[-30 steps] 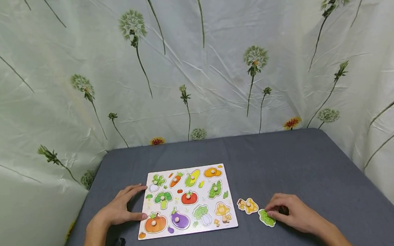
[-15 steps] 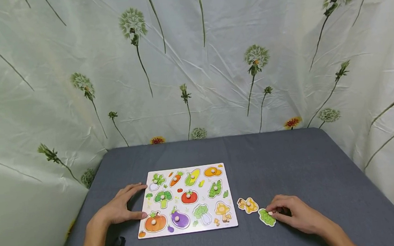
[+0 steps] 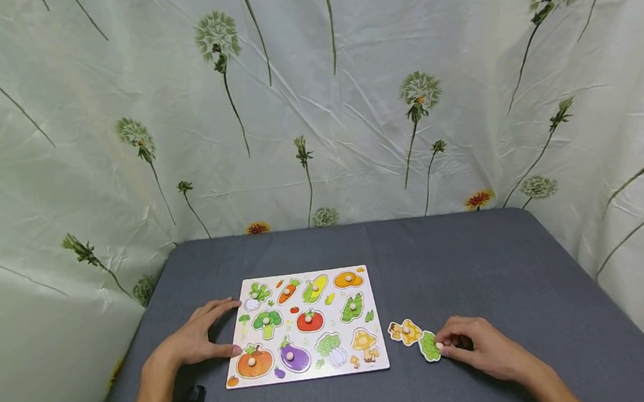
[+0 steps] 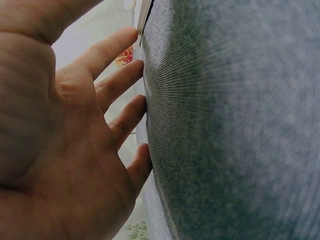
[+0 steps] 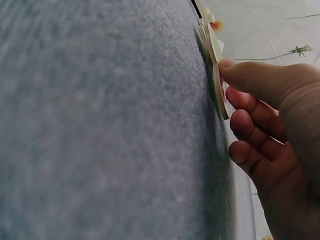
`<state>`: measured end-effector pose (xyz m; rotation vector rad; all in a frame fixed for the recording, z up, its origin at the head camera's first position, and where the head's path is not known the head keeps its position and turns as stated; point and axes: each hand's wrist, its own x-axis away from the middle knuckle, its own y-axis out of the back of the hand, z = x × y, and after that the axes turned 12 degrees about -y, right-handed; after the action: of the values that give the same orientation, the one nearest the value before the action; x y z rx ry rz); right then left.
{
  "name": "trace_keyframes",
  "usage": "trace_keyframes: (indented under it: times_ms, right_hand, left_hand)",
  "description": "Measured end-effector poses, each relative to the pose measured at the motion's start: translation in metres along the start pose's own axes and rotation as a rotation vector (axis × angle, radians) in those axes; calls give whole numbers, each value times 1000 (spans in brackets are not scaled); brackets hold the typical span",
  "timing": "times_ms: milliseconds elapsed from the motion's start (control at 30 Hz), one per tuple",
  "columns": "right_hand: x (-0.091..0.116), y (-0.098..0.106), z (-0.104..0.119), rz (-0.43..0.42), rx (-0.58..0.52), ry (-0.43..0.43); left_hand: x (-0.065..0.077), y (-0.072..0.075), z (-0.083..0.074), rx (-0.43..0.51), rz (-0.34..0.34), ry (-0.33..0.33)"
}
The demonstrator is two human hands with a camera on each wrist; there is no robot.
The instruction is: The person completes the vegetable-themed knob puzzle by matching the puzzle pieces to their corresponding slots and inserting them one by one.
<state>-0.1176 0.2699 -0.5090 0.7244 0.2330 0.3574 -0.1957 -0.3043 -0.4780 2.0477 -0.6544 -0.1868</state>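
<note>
A white wooden peg puzzle board (image 3: pixel 333 321) with vegetable pictures lies on the table. My left hand (image 3: pixel 191 343) spans its left edge, with thumb and a fingertip at the rim; in the left wrist view its fingers (image 4: pixel 122 82) are spread and fairly straight. To the right of the board, my right hand (image 3: pixel 478 344) pinches the small knob of a green leafy vegetable puzzle piece (image 3: pixel 429 346). In the right wrist view the piece (image 5: pixel 218 75) shows edge-on, tilted. A yellow mushroom puzzle piece (image 3: pixel 409 332) lies between it and the board, overlapping it slightly in the head view.
Most pictures on the board carry knobbed pieces, such as the tomato (image 3: pixel 310 322) and the eggplant (image 3: pixel 294 359). The bok choy picture (image 3: pixel 330 349) and mushroom picture (image 3: pixel 365 344) show no knobs. A grey cloth (image 3: pixel 455 253) covers the table; a floral curtain (image 3: pixel 350 127) hangs behind.
The right hand has closed its fingertips on the knob, and the green piece has shifted slightly left and up, turning a little against the mushroom piece. The left hand stays put.
</note>
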Motion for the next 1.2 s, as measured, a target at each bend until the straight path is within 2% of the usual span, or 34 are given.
trace_keyframes:
  times_ms: [367, 700, 900, 1200]
  right_hand:
    - [-13, -8, 10, -100, 45, 8]
    - [-31, -21, 22, -167, 23, 17]
    - [-41, -33, 32, -122, 0, -49]
    - [-53, -51, 44, -70, 2, -91]
  left_hand:
    - [-1, 1, 0, 6, -8, -17]
    - [-1, 0, 2, 8, 2, -8]
    - [-1, 0, 1, 9, 0, -2]
    - [-1, -1, 2, 2, -5, 15]
